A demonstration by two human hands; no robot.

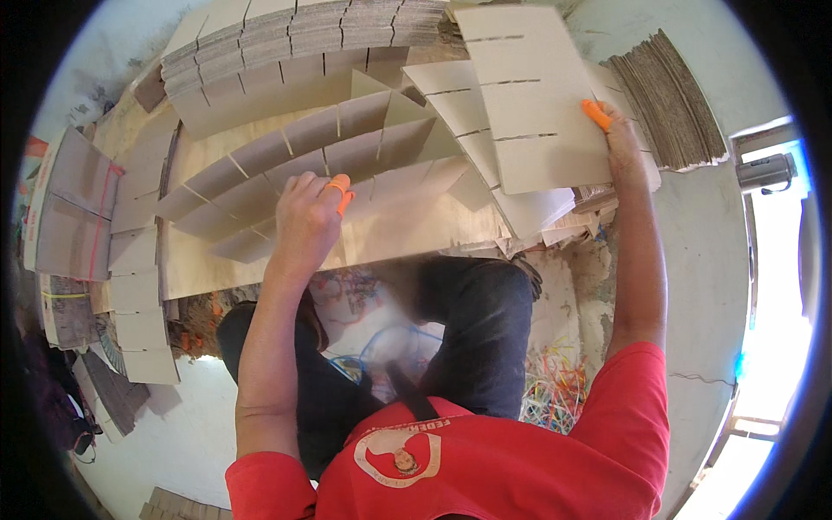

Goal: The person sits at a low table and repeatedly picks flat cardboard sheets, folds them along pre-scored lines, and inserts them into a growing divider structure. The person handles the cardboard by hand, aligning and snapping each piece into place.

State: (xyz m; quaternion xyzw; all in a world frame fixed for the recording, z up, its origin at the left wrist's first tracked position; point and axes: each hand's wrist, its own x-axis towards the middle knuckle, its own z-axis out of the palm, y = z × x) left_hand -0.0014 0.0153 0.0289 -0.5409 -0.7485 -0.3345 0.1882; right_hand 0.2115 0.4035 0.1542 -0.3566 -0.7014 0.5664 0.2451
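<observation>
My right hand (622,146), an orange cover on a finger, grips the right edge of a slotted grey cardboard sheet (533,108). That sheet is raised over more slotted sheets (451,100) at the right end of the table. In the middle, slotted cardboard strips stand on edge as a partly interlocked divider (260,154), crossed by pieces at its right end. My left hand (310,212), also with orange finger covers, is closed at the front strip's upper edge; its fingertips are partly hidden.
The wooden table (347,251) carries a tall stack of slotted cardboard (303,39) at the back. Another stack (672,100) leans by the right wall. Left are overlapping cardboard strips (139,251) and a tied cardboard bundle (74,204). Coloured straps (555,386) lie on the floor.
</observation>
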